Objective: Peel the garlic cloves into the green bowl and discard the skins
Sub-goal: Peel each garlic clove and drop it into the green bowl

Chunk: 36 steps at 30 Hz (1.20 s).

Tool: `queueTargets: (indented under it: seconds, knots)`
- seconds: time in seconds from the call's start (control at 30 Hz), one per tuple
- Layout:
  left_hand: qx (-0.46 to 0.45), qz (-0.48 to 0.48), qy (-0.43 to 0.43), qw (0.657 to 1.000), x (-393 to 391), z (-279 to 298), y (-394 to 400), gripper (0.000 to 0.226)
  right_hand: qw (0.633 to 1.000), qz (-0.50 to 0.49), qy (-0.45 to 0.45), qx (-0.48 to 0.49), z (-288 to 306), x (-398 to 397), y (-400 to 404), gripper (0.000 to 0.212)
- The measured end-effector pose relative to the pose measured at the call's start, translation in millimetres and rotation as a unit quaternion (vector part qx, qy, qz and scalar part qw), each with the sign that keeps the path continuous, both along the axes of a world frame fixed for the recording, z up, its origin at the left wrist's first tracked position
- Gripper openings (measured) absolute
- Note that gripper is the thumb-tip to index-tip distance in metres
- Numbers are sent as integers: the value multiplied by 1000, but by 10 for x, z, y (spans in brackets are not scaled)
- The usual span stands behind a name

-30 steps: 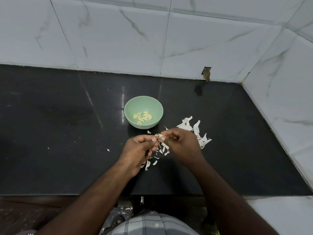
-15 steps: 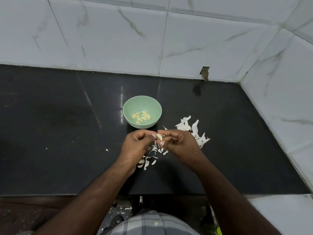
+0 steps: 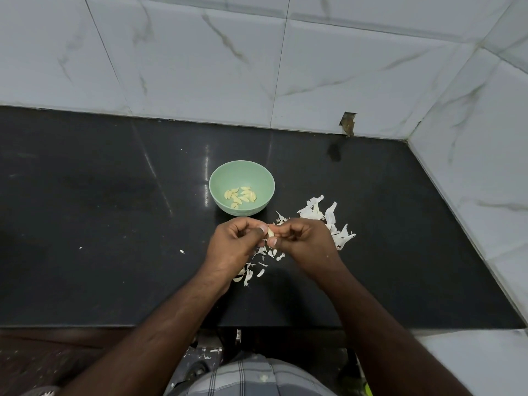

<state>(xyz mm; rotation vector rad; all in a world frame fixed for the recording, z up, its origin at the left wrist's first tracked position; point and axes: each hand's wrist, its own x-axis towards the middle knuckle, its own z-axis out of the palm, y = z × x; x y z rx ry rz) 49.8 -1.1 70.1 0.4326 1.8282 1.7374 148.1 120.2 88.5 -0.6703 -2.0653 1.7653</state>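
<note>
left hand + right hand – both pinch one garlic clove to strip skin | held near green bowl for a short drop | skins litter table

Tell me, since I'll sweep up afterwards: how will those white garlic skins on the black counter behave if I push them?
The garlic skins look thin, curled and papery, so probably very light and floppy. They lie scattered loosely on the counter, so a push likely scatters them rather than piling them. Small flakes may cling or drift away.
</note>
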Motion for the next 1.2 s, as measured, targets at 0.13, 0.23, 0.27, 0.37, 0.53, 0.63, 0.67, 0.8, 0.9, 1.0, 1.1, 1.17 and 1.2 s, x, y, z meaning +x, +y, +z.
queueTargets:
  seconds: [0.13,0.23,0.27,0.37,0.53,0.63,0.67,0.8,0.9,1.0,1.1,1.17,1.2]
  knots:
    - [3,2,28,1000,2,24,-2,10,1000,-7,1,-24,14,1,-15,21]
    - [5,5,46,999,-15,39,-9,10,996,-12,-3,-88,38,9,-19,20]
    - [5,6,49,999,-16,44,-10,11,993,-11,-10,-117,57,16,-20,17]
    - [12,3,49,999,-12,50,-4,12,980,-17,-28,-196,102,24,-23,9]
    - [1,1,69,998,-16,42,-11,18,967,-41,-50,-246,117,7,-43,8]
    - [2,-4,56,998,-26,24,-23,17,972,-49,-49,-226,107,4,-49,7]
    - [4,-7,50,999,-30,17,-31,17,975,-53,-47,-209,102,2,-51,7]
    - [27,-26,26,999,-29,14,-67,11,988,-50,-44,-137,66,-10,-56,15]
    - [25,-25,44,998,-49,-14,-73,21,994,-34,-53,-89,47,-8,-69,14]
    - [22,-21,51,998,-53,-51,-71,20,992,-38,-55,-108,59,-15,-87,15]
    - [28,-26,44,998,-33,-82,-79,16,987,-49,-55,-141,61,-14,-97,13]
    - [33,-27,42,998,-16,-92,-82,15,985,-54,-58,-152,64,-7,-90,11]
    - [36,-28,40,998,-9,-96,-84,15,984,-54,-60,-157,63,-3,-83,10]
